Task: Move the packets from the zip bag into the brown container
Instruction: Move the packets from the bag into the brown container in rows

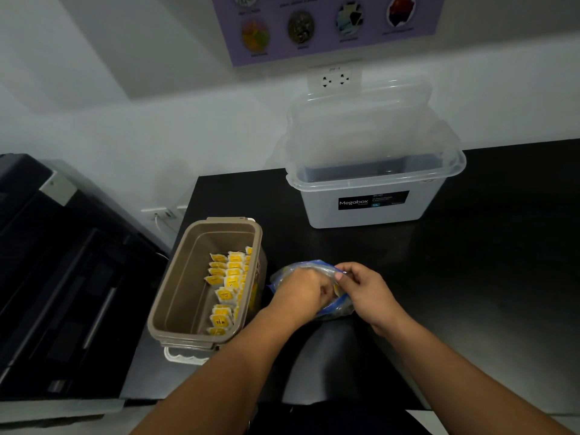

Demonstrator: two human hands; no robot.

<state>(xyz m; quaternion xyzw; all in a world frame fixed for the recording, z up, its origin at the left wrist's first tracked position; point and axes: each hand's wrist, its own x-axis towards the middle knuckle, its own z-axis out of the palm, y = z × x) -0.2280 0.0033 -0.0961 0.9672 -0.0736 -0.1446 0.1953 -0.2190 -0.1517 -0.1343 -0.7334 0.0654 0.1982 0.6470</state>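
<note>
The brown container (175, 296) stands open on the black counter at the left, with several yellow packets (227, 287) lined along its right wall. Just to its right lies the clear zip bag (284, 273) with a blue seal strip. My left hand (301, 293) is pushed into the bag's mouth, its fingertips hidden inside. My right hand (364, 288) pinches the bag's upper edge and holds the mouth open. A little yellow shows inside the bag between my hands.
A clear plastic Megabox tub (373, 196) with its lid tilted open stands at the back of the black counter (470, 277). A dark printer (62, 277) sits to the left of the counter. Wall sockets (334, 79) are behind the tub.
</note>
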